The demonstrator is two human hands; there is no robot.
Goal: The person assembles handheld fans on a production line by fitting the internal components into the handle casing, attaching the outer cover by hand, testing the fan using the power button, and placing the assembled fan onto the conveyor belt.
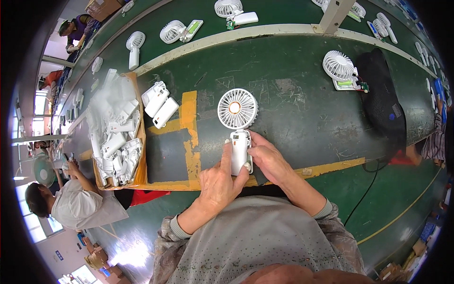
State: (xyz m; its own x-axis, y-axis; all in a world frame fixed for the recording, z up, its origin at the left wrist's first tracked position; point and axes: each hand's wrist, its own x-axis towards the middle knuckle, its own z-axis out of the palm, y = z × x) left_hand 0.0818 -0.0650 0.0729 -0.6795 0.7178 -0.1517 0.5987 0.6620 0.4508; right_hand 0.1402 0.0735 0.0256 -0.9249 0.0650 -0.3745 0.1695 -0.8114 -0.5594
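A white handheld fan with an orange ring at its hub lies in front of me, grille up and handle toward me. A white handle cover lies over the handle, slightly offset from the shell under it. My left hand grips the cover's lower left, index finger along its side and thumb at its bottom end. My right hand holds the handle's right edge, fingers partly hidden behind it. Nearest on the left are several loose white handle covers.
A cardboard box of white plastic parts and clear bags stands left. An opened fan with a green circuit board lies right, beside a black mesh cloth. Beyond a metal rail, more fans lie on a green belt. A co-worker sits left.
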